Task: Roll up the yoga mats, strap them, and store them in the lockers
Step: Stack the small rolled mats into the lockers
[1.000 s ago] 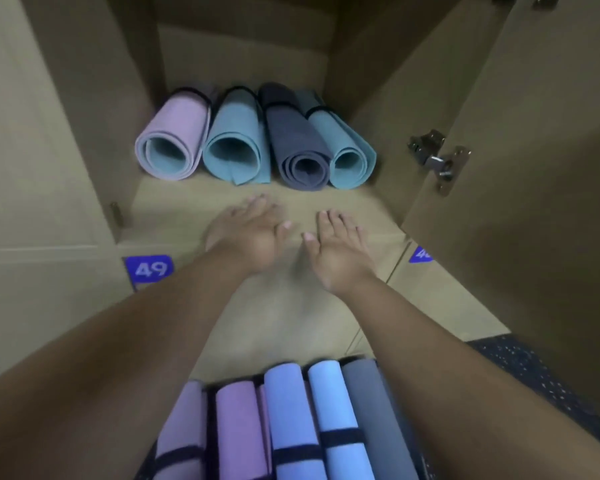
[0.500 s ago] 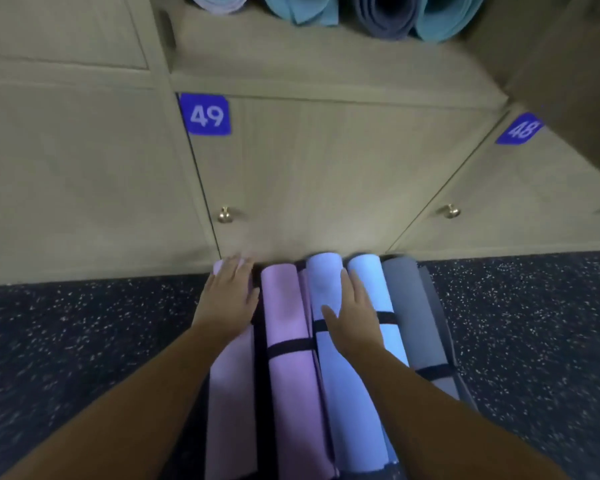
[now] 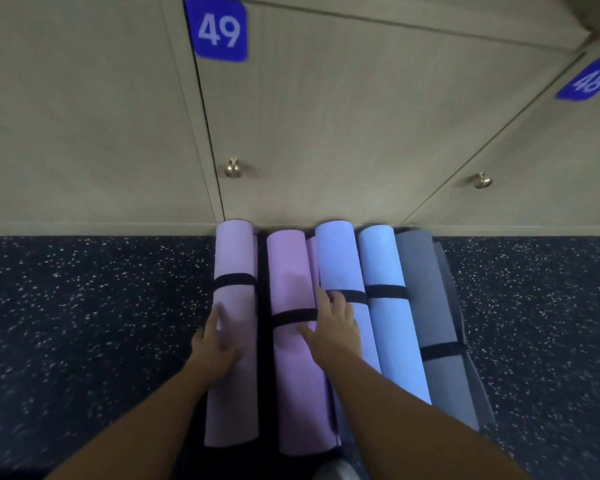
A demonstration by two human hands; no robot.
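Five rolled mats lie side by side on the speckled floor (image 3: 84,323), long axes running from the person toward the lockers, far ends against the base of door 49 (image 3: 326,133). From left to right: a lilac mat (image 3: 234,251), a pink mat (image 3: 286,268), a periwinkle mat (image 3: 336,258), a light-blue mat (image 3: 381,258) and a grey mat (image 3: 416,271). Each carries a black strap across it.

The left hand (image 3: 215,344) rests on the lilac mat's left flank, fingers spread and pointing at the lockers, wrapped loosely over the roll. The right hand (image 3: 333,320) lies where the pink and periwinkle mats meet, fingers curled down at their straps; whether it grips anything cannot be told.

Door 48 (image 3: 534,168) stands to the right, closed.
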